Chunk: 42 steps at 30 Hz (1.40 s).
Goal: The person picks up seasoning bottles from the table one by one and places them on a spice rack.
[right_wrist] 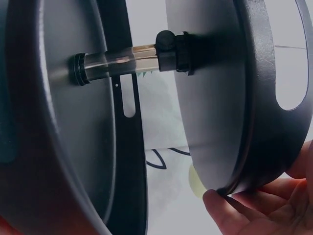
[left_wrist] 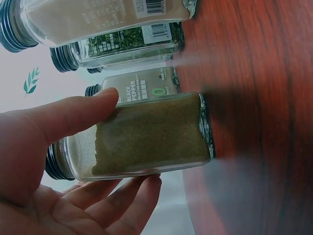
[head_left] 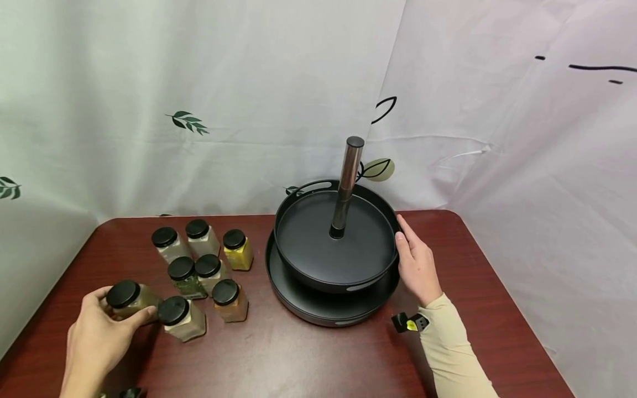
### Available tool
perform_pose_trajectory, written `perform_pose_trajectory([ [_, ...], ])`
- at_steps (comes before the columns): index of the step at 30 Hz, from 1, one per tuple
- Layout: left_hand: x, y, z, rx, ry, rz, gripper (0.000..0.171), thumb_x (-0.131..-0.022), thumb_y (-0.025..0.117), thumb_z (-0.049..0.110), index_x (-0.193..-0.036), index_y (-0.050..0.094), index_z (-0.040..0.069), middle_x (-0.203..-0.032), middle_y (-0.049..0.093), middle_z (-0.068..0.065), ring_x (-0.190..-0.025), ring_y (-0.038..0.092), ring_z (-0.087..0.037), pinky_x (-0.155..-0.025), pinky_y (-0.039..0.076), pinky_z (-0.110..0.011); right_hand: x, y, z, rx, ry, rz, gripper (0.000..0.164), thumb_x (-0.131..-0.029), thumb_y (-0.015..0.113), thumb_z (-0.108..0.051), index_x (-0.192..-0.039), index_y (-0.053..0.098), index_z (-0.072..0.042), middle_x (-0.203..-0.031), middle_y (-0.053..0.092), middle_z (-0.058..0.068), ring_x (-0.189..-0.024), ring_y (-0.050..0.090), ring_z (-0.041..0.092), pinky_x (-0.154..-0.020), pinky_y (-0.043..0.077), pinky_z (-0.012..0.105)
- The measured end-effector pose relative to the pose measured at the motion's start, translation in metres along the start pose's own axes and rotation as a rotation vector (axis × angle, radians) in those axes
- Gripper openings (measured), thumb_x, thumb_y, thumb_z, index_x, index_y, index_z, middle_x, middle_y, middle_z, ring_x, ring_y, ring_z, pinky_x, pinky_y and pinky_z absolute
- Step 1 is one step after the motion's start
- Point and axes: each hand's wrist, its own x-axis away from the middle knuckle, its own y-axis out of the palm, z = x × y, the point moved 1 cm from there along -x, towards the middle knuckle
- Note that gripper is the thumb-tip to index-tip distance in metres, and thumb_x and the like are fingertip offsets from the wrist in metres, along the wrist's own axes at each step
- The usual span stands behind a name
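My left hand (head_left: 102, 331) holds a spice jar (left_wrist: 151, 134) of brownish-green powder between thumb and fingers. The jar is tilted, its black lid (head_left: 123, 293) towards the palm. Close by its right stands a jar of pale powder (head_left: 186, 320). On the right, my right hand (head_left: 419, 265) grips the side of the upper tray (head_left: 308, 243) of a black two-tier rack. In the right wrist view, the fingertips (right_wrist: 217, 205) meet the tray's lower edge. A metal post (head_left: 346, 188) rises through the upper tray. Below sits the lower tray (head_left: 323, 312).
Several more black-lidded jars stand left of the rack, among them a yellow one (head_left: 238, 251), a green herb one (head_left: 188, 279) and an orange-brown one (head_left: 231, 301). The reddish-brown table (head_left: 278, 359) backs onto a white leaf-patterned curtain (head_left: 278, 72).
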Motion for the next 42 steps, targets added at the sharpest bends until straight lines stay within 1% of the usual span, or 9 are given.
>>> perform_pose_trajectory([
  [10, -0.001, -0.012, 0.004, -0.003, -0.019, 0.059, 0.094, -0.078, 0.086, 0.039, -0.145, 0.037, -0.006, -0.105, 0.067, -0.029, -0.085, 0.061, -0.038, -0.075, 0.041, -0.052, -0.001, 0.000, 0.000, 0.018, -0.009, -0.003, 0.045, -0.110, 0.040, -0.024, -0.153, 0.043, -0.011, -0.054, 0.033, 0.001, -0.057, 0.035, 0.017, -0.073, 0.035, 0.026],
  [14, -0.001, -0.018, 0.007, -0.015, -0.010, 0.090, 0.095, -0.078, 0.086, 0.040, -0.146, 0.037, -0.006, -0.107, 0.066, -0.030, -0.083, 0.058, -0.031, -0.072, 0.037, -0.045, -0.001, 0.000, 0.000, 0.026, -0.016, 0.003, 0.045, -0.110, 0.040, -0.023, -0.153, 0.043, -0.010, -0.055, 0.034, 0.000, -0.065, 0.042, 0.019, -0.077, 0.036, 0.026],
  [19, -0.001, -0.023, 0.012, 0.004, -0.024, 0.121, 0.095, -0.081, 0.084, 0.037, -0.149, 0.034, -0.005, -0.115, 0.062, -0.034, -0.092, 0.055, -0.037, -0.075, 0.034, -0.046, -0.001, 0.000, 0.000, 0.029, -0.017, 0.003, 0.045, -0.110, 0.041, -0.023, -0.153, 0.043, -0.009, -0.055, 0.038, 0.000, -0.082, 0.051, 0.026, -0.085, 0.037, 0.028],
  [22, -0.001, -0.025, 0.017, 0.024, -0.050, 0.147, 0.093, -0.080, 0.084, 0.036, -0.150, 0.035, -0.002, -0.118, 0.061, -0.033, -0.095, 0.052, -0.036, -0.075, 0.034, -0.044, -0.001, 0.001, 0.000, 0.032, -0.016, 0.000, 0.045, -0.110, 0.041, -0.023, -0.153, 0.043, -0.010, -0.055, 0.038, 0.001, -0.079, 0.050, 0.027, -0.084, 0.037, 0.029],
  [26, 0.001, -0.028, 0.026, 0.034, -0.067, 0.176, 0.092, -0.079, 0.085, 0.037, -0.150, 0.037, 0.002, -0.113, 0.064, -0.028, -0.084, 0.049, -0.018, -0.074, 0.033, -0.038, -0.001, 0.001, 0.000, 0.032, -0.017, 0.001, 0.046, -0.110, 0.041, -0.023, -0.153, 0.043, -0.009, -0.055, 0.039, 0.001, -0.082, 0.052, 0.028, -0.086, 0.038, 0.032],
  [29, 0.003, -0.032, 0.032, 0.039, -0.054, 0.186, 0.091, -0.079, 0.086, 0.038, -0.150, 0.039, 0.004, -0.107, 0.065, -0.023, -0.076, 0.042, 0.000, -0.073, 0.033, -0.033, -0.002, 0.002, -0.001, 0.028, -0.024, 0.007, 0.045, -0.110, 0.042, -0.022, -0.153, 0.043, -0.009, -0.059, 0.045, 0.004, -0.097, 0.056, 0.029, -0.093, 0.041, 0.037],
  [33, 0.005, -0.037, 0.041, 0.055, -0.024, 0.198, 0.091, -0.077, 0.087, 0.039, -0.148, 0.042, 0.006, -0.108, 0.067, -0.021, -0.075, 0.038, 0.008, -0.071, 0.031, -0.030, -0.002, 0.002, 0.000, 0.024, -0.031, 0.014, 0.045, -0.109, 0.042, -0.021, -0.152, 0.044, -0.008, -0.065, 0.050, 0.009, -0.103, 0.057, 0.030, -0.098, 0.042, 0.044],
  [37, 0.007, -0.041, 0.052, 0.059, 0.010, 0.206, 0.090, -0.076, 0.088, 0.040, -0.148, 0.044, 0.008, -0.103, 0.067, -0.017, -0.074, 0.039, 0.007, -0.068, 0.031, -0.028, -0.001, 0.002, -0.001, 0.037, -0.025, 0.015, 0.045, -0.110, 0.041, -0.022, -0.153, 0.043, -0.009, -0.059, 0.043, 0.005, -0.088, 0.056, 0.029, -0.090, 0.042, 0.038],
  [42, 0.006, -0.045, 0.067, 0.082, 0.066, 0.215, 0.086, -0.075, 0.089, 0.040, -0.144, 0.048, 0.010, -0.092, 0.063, -0.001, -0.074, 0.042, 0.007, -0.068, 0.031, -0.026, 0.000, 0.002, -0.001, 0.046, -0.017, 0.013, 0.045, -0.110, 0.040, -0.023, -0.153, 0.043, -0.011, -0.054, 0.035, 0.000, -0.067, 0.042, 0.024, -0.079, 0.036, 0.031],
])
